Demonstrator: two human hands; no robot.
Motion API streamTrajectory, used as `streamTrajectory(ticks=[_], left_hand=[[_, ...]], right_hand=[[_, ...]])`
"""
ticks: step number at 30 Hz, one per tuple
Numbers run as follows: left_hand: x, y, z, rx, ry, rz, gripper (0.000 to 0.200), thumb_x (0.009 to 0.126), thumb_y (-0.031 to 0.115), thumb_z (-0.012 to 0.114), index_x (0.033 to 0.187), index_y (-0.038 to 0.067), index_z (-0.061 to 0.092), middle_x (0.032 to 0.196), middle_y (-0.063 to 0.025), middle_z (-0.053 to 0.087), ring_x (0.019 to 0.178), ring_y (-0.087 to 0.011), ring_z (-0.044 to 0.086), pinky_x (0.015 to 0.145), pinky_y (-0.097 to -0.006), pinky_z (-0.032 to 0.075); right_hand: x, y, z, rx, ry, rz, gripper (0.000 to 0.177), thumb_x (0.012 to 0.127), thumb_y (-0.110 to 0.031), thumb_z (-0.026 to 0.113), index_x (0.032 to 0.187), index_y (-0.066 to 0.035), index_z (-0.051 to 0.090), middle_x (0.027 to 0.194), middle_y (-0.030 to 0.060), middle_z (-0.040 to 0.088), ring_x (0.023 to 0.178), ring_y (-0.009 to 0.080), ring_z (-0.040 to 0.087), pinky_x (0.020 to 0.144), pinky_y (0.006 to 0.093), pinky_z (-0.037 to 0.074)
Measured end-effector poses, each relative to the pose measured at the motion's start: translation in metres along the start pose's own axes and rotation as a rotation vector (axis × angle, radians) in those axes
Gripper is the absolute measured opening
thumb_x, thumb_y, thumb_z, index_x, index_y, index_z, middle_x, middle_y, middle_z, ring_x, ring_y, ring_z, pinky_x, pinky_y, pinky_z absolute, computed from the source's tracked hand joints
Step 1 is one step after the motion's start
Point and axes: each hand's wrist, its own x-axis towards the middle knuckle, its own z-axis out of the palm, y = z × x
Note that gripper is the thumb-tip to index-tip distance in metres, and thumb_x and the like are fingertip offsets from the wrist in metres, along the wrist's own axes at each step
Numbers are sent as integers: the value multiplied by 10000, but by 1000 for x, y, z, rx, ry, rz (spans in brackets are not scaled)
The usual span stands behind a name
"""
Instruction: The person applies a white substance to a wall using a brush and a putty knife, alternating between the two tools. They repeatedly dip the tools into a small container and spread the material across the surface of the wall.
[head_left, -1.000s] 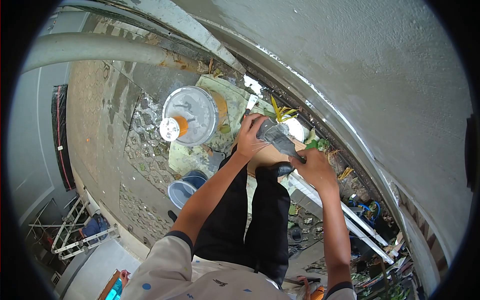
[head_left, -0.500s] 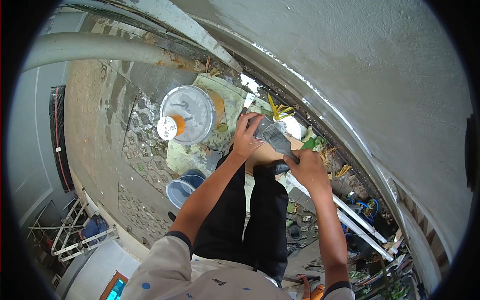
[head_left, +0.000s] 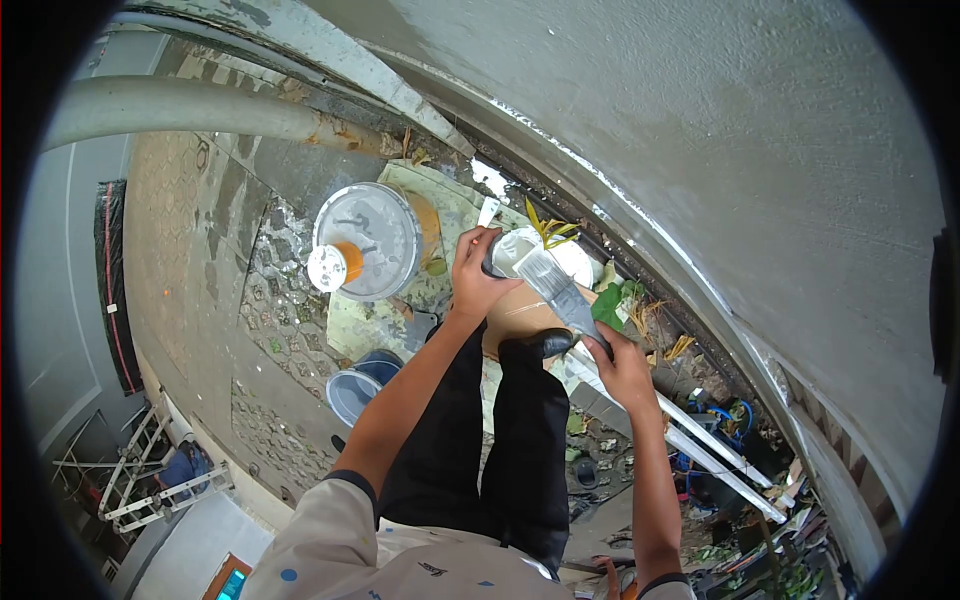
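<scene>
My right hand (head_left: 625, 372) is closed round the dark handle of a putty knife (head_left: 565, 295), whose wide grey blade slants up and left over a white tub (head_left: 575, 258). My left hand (head_left: 478, 275) grips a dark flat piece (head_left: 492, 258) by its edge, seen nearly side-on, and I cannot tell what it is. The blade's broad end lies just right of my left fingers, light grey and smeared. Below both hands is brown cardboard (head_left: 518, 312), beside my black shoe (head_left: 553, 343).
A lidded pail (head_left: 370, 235) with a smaller orange-and-white tub (head_left: 330, 267) stands on a stained sheet (head_left: 350, 325). Nearer is a dark bucket (head_left: 355, 393). White rails (head_left: 700, 445) lie at right, along the grey wall (head_left: 760, 140). A person (head_left: 185, 468) is beside a distant metal frame.
My hands have drawn apart slightly. The dark piece in my left hand has turned edge-on, and the blade in my right hand now shows its broad, lighter face over the white tub.
</scene>
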Motion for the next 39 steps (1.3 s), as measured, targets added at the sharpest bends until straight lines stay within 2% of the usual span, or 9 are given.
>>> streamTrajectory(ticks=[4,8,11,14,16,19,24,30,39], left_hand=[[1,6,3,11,8,-15,690,451,92,853,1092,27,606,1095,-122,525,923,-287,594,797,-368,496],[2,8,8,-24,34,-36,671,460,98,852,1079,23,604,1084,-126,529,936,-292,592,811,-375,494],[5,5,6,-53,56,-57,646,480,108,862,1066,12,607,1074,-128,556,968,-295,594,827,-373,491],[8,-1,2,-41,82,-63,627,487,122,869,1045,9,607,1064,-129,558,961,-296,593,827,-374,488],[8,-8,-2,-26,122,-78,625,495,142,880,1039,5,606,1054,-129,560,957,-294,590,825,-376,486],[7,-13,-16,-18,156,-147,631,503,165,889,1042,0,605,1047,-127,559,953,-289,590,826,-374,486],[-4,-31,-47,89,228,-152,648,504,190,895,1044,-13,600,1044,-132,554,952,-285,585,827,-379,485],[-21,-45,-79,90,257,-264,621,504,133,887,1041,3,603,1054,-130,545,991,-303,562,864,-386,470],[-33,-57,-92,129,219,-303,701,506,143,898,1088,-36,550,1086,-146,526,989,-293,550,863,-376,451]], right_hand=[[-3,12,17,40,4,-37,323,967,-259,486,1155,-7,562,941,256,616,854,452,592,721,461,465],[-1,33,39,164,45,-69,319,1015,-253,387,1101,6,552,723,134,543,578,236,519,572,356,420],[5,42,54,219,150,-75,355,1030,-269,344,1025,11,562,640,60,450,529,131,404,510,303,358],[13,40,62,238,201,-8,357,1033,-261,337,987,11,564,600,35,433,513,116,391,488,297,343],[29,55,76,217,233,-26,333,1024,-263,371,981,7,560,566,78,448,483,177,432,484,326,355],[60,67,99,-29,266,77,264,984,-254,444,951,-16,553,766,237,617,686,461,570,592,498,435],[144,39,129,-227,259,61,234,972,-291,451,1002,-78,544,816,227,642,737,442,616,625,543,478],[222,-10,135,-218,434,97,252,980,-286,433,937,-43,486,840,231,642,764,450,616,650,555,482],[177,16,157,-38,668,323,257,986,-266,426,935,-18,471,823,282,617,784,490,583,651,582,432]])
